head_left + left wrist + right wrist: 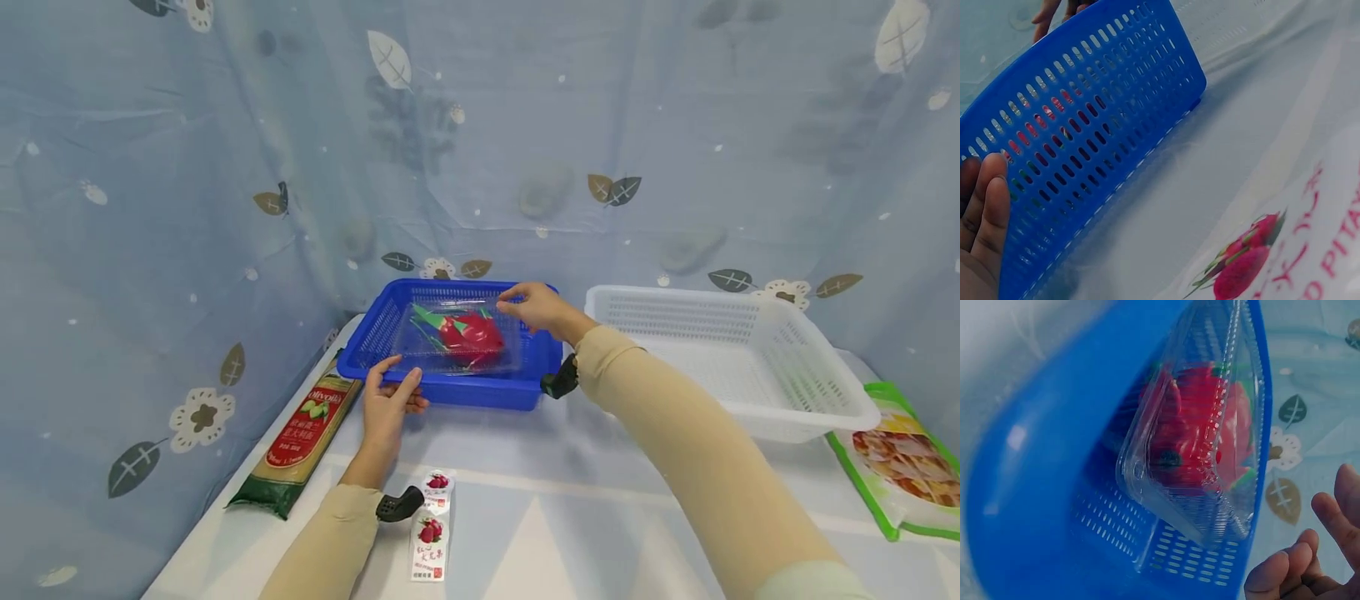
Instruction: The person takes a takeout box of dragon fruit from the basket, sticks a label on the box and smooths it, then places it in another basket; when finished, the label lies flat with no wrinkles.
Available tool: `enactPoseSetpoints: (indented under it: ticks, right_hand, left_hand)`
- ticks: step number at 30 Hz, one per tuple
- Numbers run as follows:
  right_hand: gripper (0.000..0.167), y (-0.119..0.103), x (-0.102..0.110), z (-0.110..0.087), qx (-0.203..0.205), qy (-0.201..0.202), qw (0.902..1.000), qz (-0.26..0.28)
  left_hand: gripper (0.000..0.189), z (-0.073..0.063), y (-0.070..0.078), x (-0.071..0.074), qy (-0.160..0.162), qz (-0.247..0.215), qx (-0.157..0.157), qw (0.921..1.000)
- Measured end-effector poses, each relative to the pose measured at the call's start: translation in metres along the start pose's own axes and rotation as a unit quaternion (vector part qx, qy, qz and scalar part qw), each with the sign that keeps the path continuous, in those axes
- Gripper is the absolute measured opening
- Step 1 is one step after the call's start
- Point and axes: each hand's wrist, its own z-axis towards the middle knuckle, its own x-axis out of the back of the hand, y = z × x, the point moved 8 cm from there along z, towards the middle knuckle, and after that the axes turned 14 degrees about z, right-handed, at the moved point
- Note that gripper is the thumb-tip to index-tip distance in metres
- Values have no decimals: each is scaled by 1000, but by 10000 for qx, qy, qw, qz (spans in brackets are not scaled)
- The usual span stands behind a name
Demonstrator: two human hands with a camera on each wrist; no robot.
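A clear plastic box [504, 360] with a red dragon fruit [480, 340] inside sits in the blue basket [465, 392]. My left hand [388, 408] is at the basket's front left rim, its thumb and index finger spread apart. In the left wrist view, its fingers [994, 206] lie against the slotted basket wall. My right hand [542, 307] is over the back right rim, near the box's upper corner. The right wrist view shows this hand's fingers [1297, 559] apart from the box, with nothing between them and the thumb.
Right of the blue basket stands a white basket [750, 412]. A red and gold pasta packet [300, 433] lies on the left, and a green-edged food bag [900, 458] on the far right. Labels with dragon fruit pictures [431, 542] lie in front. A patterned curtain [480, 150] hangs behind.
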Motion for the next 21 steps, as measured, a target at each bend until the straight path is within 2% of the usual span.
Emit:
enactPoseSetpoints:
  ticks: [6,13,18,21]
  right_hand:
    - [45,14,0,17,-184,68,9996,207]
    - [51,23,-15,39,-404,93,9964,736]
    - [58,36,-23,49,-894,-3,9903,1060]
    - [61,46,-27,52,-1272,-38,9816,1422]
  left_hand:
    - [48,-2,-4,-5,-74,-86,89,9999]
    - [49,-2,-3,3,81,93,122,9998]
    - [49,-2,-2,4,51,40,162,9998]
    - [50,-1,-2,2,33,-52,182,9998]
